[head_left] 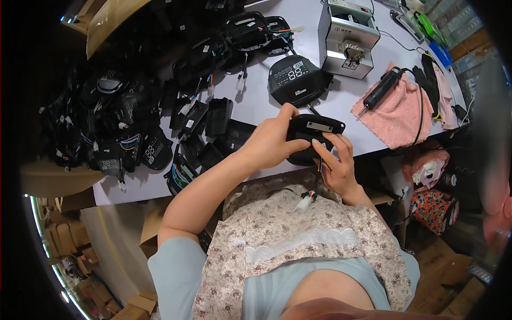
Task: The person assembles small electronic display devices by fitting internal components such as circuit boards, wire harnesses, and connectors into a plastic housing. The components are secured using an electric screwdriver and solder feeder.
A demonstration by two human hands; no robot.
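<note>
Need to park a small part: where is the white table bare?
The white table is bare between the silver machine and the black housings, and beyond the right hand, between the display unit and the pink cloth. Its left side is crowded with more housings and wires.

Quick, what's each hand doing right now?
Left hand: closed on the left side of a black housing, holding it.
Right hand: closed on the same housing's right side, holding it too.
</note>
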